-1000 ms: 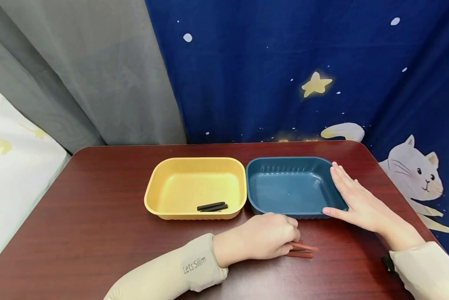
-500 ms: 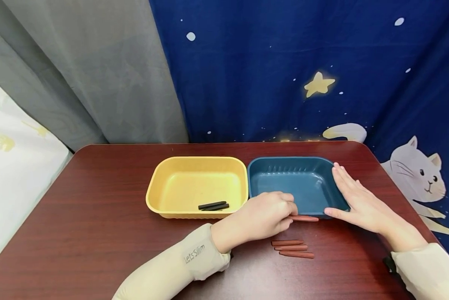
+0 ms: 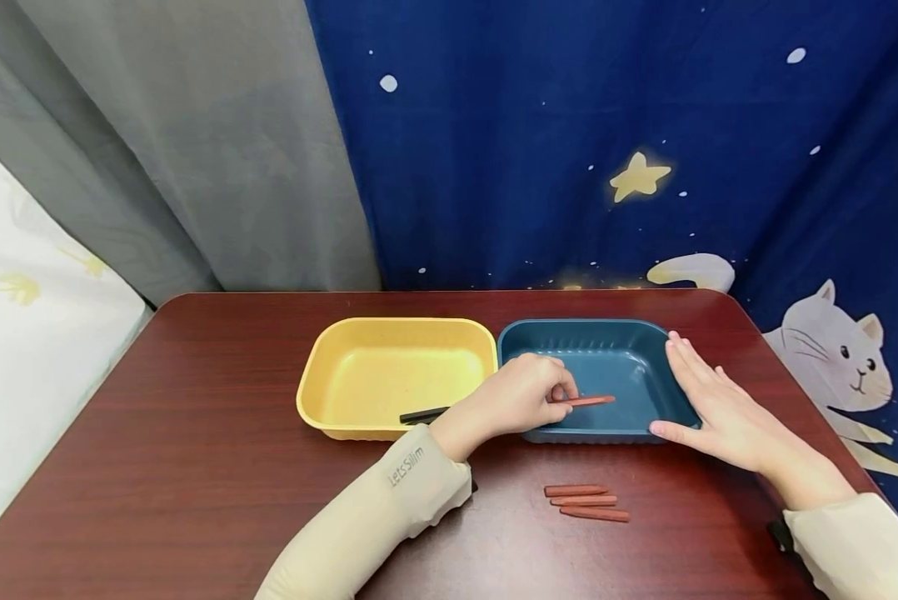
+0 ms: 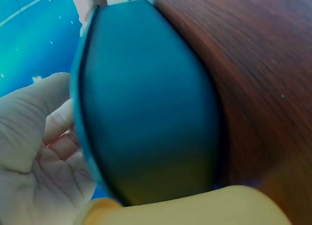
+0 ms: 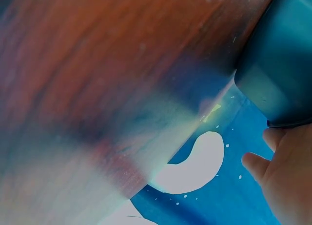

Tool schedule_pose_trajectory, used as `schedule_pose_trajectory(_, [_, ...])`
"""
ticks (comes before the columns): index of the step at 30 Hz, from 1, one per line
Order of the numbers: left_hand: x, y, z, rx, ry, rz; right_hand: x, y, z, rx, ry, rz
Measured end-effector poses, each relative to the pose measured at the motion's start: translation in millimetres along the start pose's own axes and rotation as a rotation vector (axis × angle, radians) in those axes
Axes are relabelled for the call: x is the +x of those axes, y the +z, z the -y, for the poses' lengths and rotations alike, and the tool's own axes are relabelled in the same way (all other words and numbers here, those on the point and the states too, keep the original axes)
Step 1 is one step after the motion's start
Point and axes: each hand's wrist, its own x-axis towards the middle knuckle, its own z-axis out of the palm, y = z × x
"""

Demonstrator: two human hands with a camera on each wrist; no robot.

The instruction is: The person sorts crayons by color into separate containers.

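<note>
In the head view, my left hand (image 3: 527, 396) is over the near left part of the blue bin (image 3: 621, 437), pinching a reddish-brown crayon (image 3: 591, 401) by one end. Its tapered tip points right. Fairly straight fingers of my right hand (image 3: 726, 417) rest along the bin's right rim, the thumb at its front corner. Three more reddish-brown crayons (image 3: 584, 501) lie side by side on the table in front of the bin. In the left wrist view, the blue bin's wall (image 4: 151, 88) hides the fingertips of my left hand (image 4: 44, 152) and the crayon.
A yellow bin (image 3: 396, 433) stands against the blue bin's left side. Black crayons (image 3: 422, 414) lie in it, partly covered by my left forearm. The dark red wooden table (image 3: 217, 433) reaches back to a grey curtain (image 3: 194, 150) and a blue starry one (image 3: 486, 150).
My left hand has picked up one reddish-brown crayon from the table and moved it up and away over the blue bin's front rim. The right hand has stayed at the bin's right side.
</note>
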Motion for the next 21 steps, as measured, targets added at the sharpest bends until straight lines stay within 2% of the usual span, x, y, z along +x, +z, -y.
schedule_pose_trajectory(6, [11.8, 7.9, 0.4, -0.002, -0.063, 0.078, -3, 0.6, -1, 0.008, 0.011, 0.004])
schedule_pose_trajectory(11, [17.8, 15.7, 0.9, -0.002, -0.11, 0.113, -4, 1.5, -1, 0.009, 0.029, 0.014])
schedule_pose_trajectory(21, [19.9, 19.5, 3.3, 0.043, -0.123, 0.136, -2, -0.8, 2, -0.004, 0.014, 0.003])
